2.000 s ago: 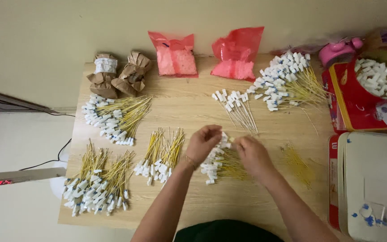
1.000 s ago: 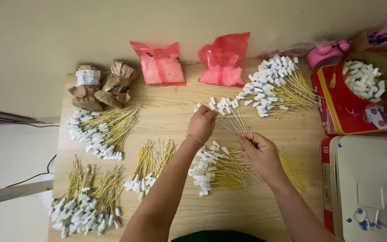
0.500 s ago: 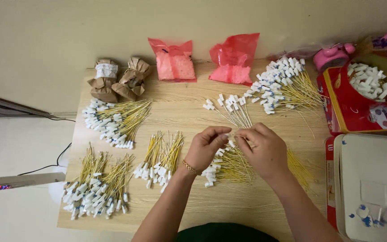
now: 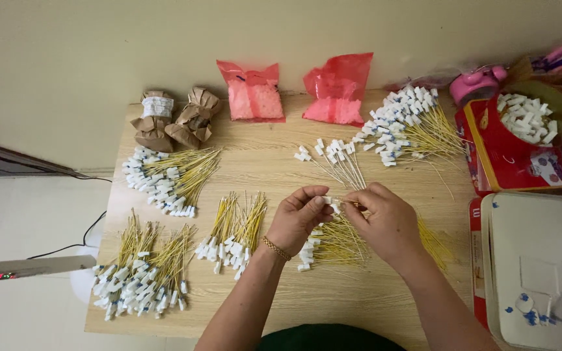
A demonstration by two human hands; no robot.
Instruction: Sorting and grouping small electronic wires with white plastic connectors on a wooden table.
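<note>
Near the bench's (image 4: pixel 274 162) front-centre, left hand (image 4: pixel 299 218) and right hand (image 4: pixel 385 224) pinch a white-capped yellow wire (image 4: pixel 334 203) between them, lying left-to-right, above a loose wire pile (image 4: pixel 333 244).

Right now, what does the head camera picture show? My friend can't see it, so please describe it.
Two hands, the left hand and right hand, pinch a white connector on a yellow wire over a wooden table. Bundles of yellow wires with white ends lie all around, with two pink bags at the back.
</note>
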